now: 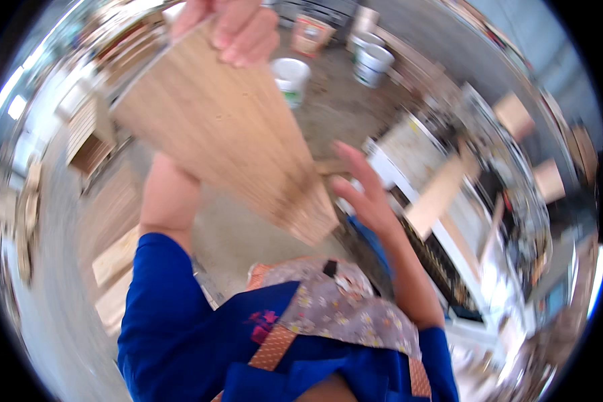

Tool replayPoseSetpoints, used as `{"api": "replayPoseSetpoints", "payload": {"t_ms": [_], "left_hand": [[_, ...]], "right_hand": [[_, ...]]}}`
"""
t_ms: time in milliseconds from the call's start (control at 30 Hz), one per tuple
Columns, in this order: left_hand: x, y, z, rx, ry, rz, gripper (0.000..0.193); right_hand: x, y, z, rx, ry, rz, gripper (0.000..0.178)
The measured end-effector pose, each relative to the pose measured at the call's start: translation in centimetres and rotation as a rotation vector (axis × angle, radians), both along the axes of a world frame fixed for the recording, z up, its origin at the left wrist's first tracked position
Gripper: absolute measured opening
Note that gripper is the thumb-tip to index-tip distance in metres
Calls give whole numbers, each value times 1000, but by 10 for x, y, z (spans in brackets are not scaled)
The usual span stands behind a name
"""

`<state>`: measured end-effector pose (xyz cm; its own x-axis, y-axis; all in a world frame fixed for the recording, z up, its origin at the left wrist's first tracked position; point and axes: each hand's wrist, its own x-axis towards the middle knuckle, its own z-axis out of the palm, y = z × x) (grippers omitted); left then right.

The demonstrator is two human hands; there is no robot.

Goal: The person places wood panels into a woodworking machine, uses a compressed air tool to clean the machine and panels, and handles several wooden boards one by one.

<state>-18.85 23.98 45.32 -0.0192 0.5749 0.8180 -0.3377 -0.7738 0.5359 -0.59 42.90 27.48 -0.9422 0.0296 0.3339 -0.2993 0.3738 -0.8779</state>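
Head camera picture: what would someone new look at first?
Their eye would probably fall on the big, flat, light-brown wooden board left of the middle, held at its top by the bare left hand. The open right hand is near its lower right edge. Bright blue cloth sleeves stand out below, and round white buckets above.
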Motion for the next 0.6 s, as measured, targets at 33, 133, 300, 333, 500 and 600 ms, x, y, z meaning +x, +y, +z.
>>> {"api": "replayPoseSetpoints", "payload": {"t_ms": [33, 133, 300, 333, 500, 600], "left_hand": [[5, 33, -7, -16, -32, -21, 47], [48, 67, 8, -185, -65, 212, 56], [98, 137, -63, -570, -67, 631, 76], [102, 141, -84, -616, -24, 677, 81], [194, 187, -145, -831, 632, 817, 52], [229, 225, -151, -821, 733, 920, 38]], "right_hand": [[-6, -3, 2, -27, 26, 6, 65], [-11, -23, 34, -325, -121, 119, 43], [32, 76, 18, -924, 88, -136, 30], [40, 100, 20, -984, 236, -156, 27], [96, 191, 27, -1304, 569, -239, 33], [144, 235, 18, -1346, 696, -169, 36]]}}
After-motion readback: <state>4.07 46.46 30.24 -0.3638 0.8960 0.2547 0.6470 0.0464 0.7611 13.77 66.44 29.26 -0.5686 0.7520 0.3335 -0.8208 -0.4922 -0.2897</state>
